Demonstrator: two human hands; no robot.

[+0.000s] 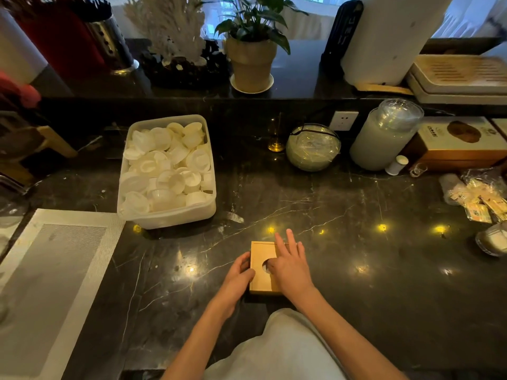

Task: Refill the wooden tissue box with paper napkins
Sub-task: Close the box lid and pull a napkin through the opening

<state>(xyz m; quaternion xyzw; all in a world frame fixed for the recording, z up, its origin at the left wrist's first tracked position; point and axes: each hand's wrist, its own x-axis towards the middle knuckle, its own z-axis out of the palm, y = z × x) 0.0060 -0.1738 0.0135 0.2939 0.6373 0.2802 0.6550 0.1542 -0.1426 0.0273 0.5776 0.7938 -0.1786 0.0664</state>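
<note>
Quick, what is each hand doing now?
Left hand: grips the box by its left side.
Right hand: open, flat on the box top.

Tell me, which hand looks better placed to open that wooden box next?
Probably the right. The right hand lies flat on top of the wooden tissue box, thumb at its round hole, ready to open the top. The left hand grips the box's left side, better suited to steadying it.

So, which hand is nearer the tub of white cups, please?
Left. The left hand grips the wooden tissue box on the side nearest the tub; the right hand rests atop it, farther away.
</note>
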